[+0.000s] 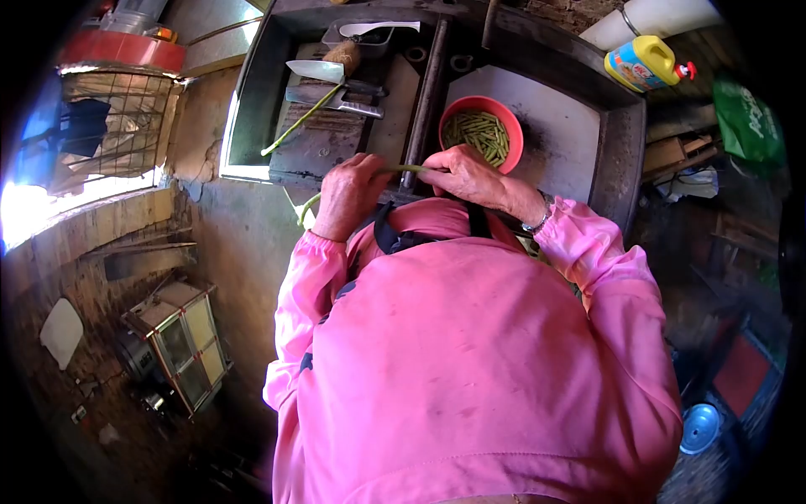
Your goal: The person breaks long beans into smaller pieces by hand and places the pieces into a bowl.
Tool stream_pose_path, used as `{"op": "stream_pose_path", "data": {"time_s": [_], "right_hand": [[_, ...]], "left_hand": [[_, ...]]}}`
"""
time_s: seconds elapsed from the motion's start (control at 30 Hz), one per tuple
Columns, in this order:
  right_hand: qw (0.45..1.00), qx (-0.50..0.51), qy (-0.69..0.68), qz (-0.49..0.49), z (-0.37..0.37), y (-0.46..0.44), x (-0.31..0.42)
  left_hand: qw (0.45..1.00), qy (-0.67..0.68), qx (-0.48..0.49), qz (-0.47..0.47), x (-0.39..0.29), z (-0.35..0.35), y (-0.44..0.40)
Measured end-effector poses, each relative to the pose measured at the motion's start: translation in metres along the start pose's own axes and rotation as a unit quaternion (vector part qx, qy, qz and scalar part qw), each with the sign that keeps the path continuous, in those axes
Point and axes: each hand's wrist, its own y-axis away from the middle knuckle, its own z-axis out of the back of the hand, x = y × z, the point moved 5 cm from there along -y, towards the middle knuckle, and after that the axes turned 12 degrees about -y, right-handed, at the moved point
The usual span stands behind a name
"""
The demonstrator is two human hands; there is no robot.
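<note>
A long green bean (401, 169) stretches between my two hands in front of my chest. My left hand (351, 195) has its fingers closed around it, and a tail of green bean hangs out below that wrist. My right hand (472, 178) pinches the other end, just below a red bowl (517, 134). Cut bean pieces (475, 131) fill much of that bowl. Another long bean (304, 124) lies slanting across the knives on the left side. My fingertips are partly hidden behind the hands.
Knives (336, 102), a cleaver-like blade (316, 70), a brown brush-like object (344, 55) and a plastic tray (374, 42) lie in the left basin. A dark divider (426, 92) separates the basins. A yellow jug (646, 64) stands at the right edge, near a green bag (747, 122).
</note>
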Motion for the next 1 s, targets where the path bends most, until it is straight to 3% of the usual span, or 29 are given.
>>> {"op": "stream_pose_path", "data": {"time_s": [0.07,0.1,0.2,0.3,0.4,0.43,0.47,0.5,0.53,0.6,0.63,0.7,0.77,0.83,0.93,1.0], "right_hand": [[0.998,-0.020,-0.054,0.016,0.003,0.002,-0.005],[0.990,-0.021,-0.141,-0.020,0.003,0.003,-0.009],[0.922,-0.018,-0.374,-0.103,0.001,0.014,-0.006],[0.875,-0.041,-0.474,-0.094,0.003,0.015,-0.013],[0.798,-0.058,-0.592,-0.092,0.005,0.010,-0.029],[0.769,-0.063,-0.629,-0.092,0.009,0.008,-0.036],[0.702,-0.118,-0.702,-0.043,0.024,0.005,-0.048],[0.582,-0.132,-0.803,-0.011,0.053,0.004,-0.065],[0.591,-0.248,-0.767,0.021,0.080,0.009,-0.079],[0.776,-0.350,-0.524,0.013,0.108,0.023,-0.100],[0.843,-0.373,-0.388,0.008,0.114,0.028,-0.096],[0.920,-0.312,-0.231,-0.045,0.113,0.022,-0.126],[0.955,-0.266,0.001,-0.132,0.106,0.015,-0.147],[0.895,-0.304,0.325,0.003,0.088,0.015,-0.123],[0.964,-0.261,-0.027,0.040,0.069,0.002,-0.090],[0.975,-0.180,-0.124,0.040,0.049,-0.001,-0.045]], "left_hand": [[0.999,-0.010,0.003,0.039,0.018,0.001,0.008],[0.999,0.017,0.008,0.045,0.026,0.000,0.012],[0.995,0.070,0.011,0.074,0.033,-0.004,0.022],[0.969,0.182,0.065,0.155,0.032,-0.016,0.028],[0.969,0.196,0.036,0.148,0.026,-0.023,0.026],[0.970,0.192,0.031,0.145,0.025,-0.023,0.025],[0.988,0.105,-0.004,0.113,0.027,-0.018,0.028],[0.983,0.110,0.002,0.147,0.039,-0.020,0.037],[0.977,0.114,0.009,0.180,0.054,-0.022,0.048],[0.972,0.103,0.014,0.212,0.059,-0.017,0.053],[0.975,0.103,0.012,0.198,0.053,-0.012,0.050],[0.980,0.103,0.003,0.171,0.041,-0.007,0.042],[0.987,0.082,-0.021,0.138,0.037,-0.009,0.038],[0.992,0.055,-0.033,0.110,0.031,-0.009,0.036],[0.996,0.009,-0.018,0.085,0.021,-0.005,0.032],[0.997,-0.021,0.012,0.078,0.016,-0.004,0.028]]}}
